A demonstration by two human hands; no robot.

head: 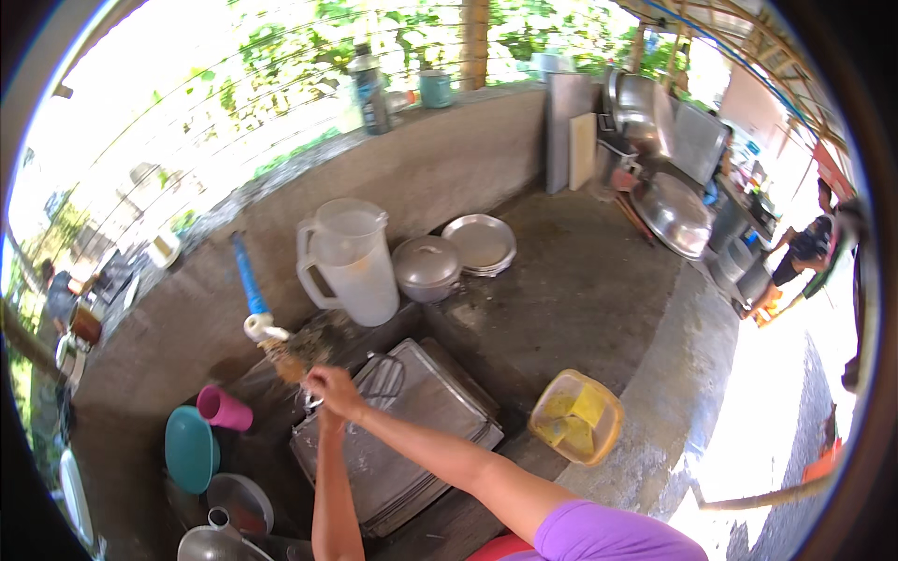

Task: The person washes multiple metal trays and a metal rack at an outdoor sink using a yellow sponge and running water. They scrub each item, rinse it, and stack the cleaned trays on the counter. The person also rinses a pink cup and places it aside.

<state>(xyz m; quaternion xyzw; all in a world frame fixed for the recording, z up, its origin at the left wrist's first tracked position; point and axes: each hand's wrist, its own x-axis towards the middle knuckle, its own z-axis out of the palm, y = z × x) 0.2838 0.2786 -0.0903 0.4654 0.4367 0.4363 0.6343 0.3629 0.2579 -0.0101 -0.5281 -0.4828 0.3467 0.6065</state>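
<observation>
My left hand (pixel 331 415) and my right hand (pixel 338 393) are close together below the white tap (pixel 265 327) on the blue pipe (pixel 248 272), with the right one overlapping the left. Brownish fibrous material (pixel 286 363) hangs from the tap just above them. Something small and pale shows by the fingers, too blurred to name. Stacked metal trays (pixel 393 449) lie in the sink under my forearms, with a wire rack piece (pixel 382 376) on top. The fingers are partly hidden, so their grip is unclear.
A plastic pitcher (pixel 358 273), a lidded metal pot (pixel 426 266) and metal plates (pixel 480 242) stand behind the sink. A yellow tub (pixel 575 417) with sponges is at the right. A pink cup (pixel 224 408), a teal basin (pixel 191 449) and pans (pixel 217 545) lie left. A person (pixel 807 245) is far right.
</observation>
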